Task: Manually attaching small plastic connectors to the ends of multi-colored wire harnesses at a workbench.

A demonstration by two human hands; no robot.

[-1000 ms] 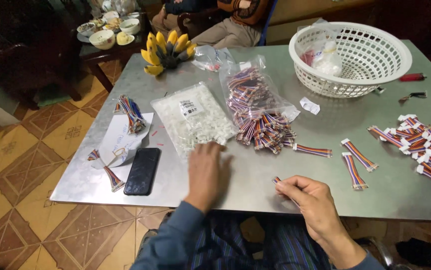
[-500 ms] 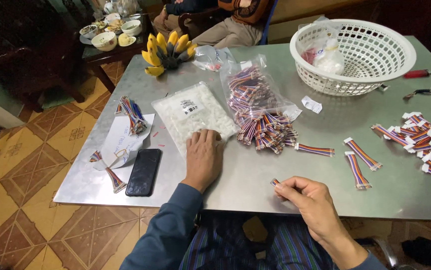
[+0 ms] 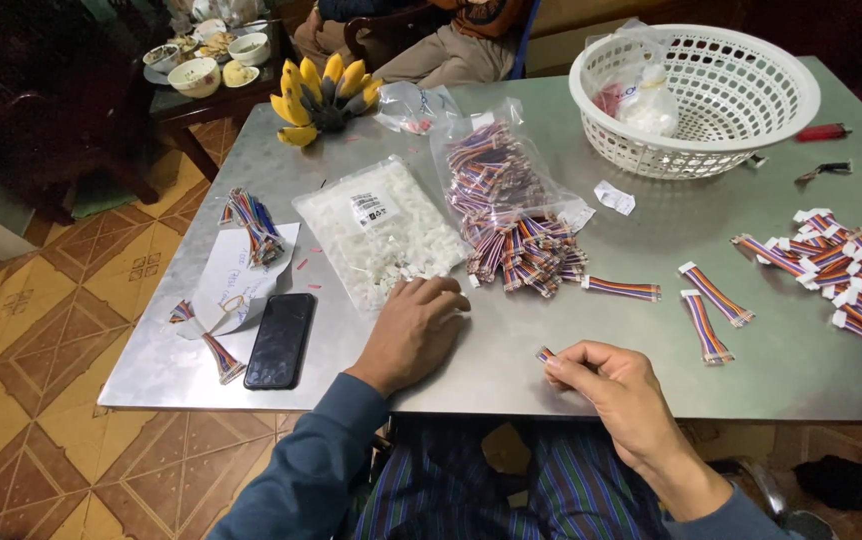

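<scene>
My left hand point(image 3: 413, 328) rests palm down on the metal table point(image 3: 551, 340), fingertips at the open edge of a clear bag of small white connectors point(image 3: 381, 230). My right hand point(image 3: 611, 385) pinches a short multicoloured ribbon cable point(image 3: 545, 354) near the table's front edge. A torn clear bag spills a pile of the same ribbon cables point(image 3: 521, 235) just beyond my left hand. Two loose cables with white ends point(image 3: 708, 310) lie to the right of the pile, and a heap of finished cables point(image 3: 846, 275) sits at the far right.
A white plastic basket point(image 3: 696, 95) holding plastic bags stands at the back right. A black phone point(image 3: 281, 338), a paper sheet point(image 3: 236, 275) and a cable bundle point(image 3: 251, 222) lie at the left. Bananas point(image 3: 326, 90) sit at the back edge. A person sits behind.
My left hand slid forward up the table toward the bag of white connectors. My right hand stayed near the front edge holding the cable.
</scene>
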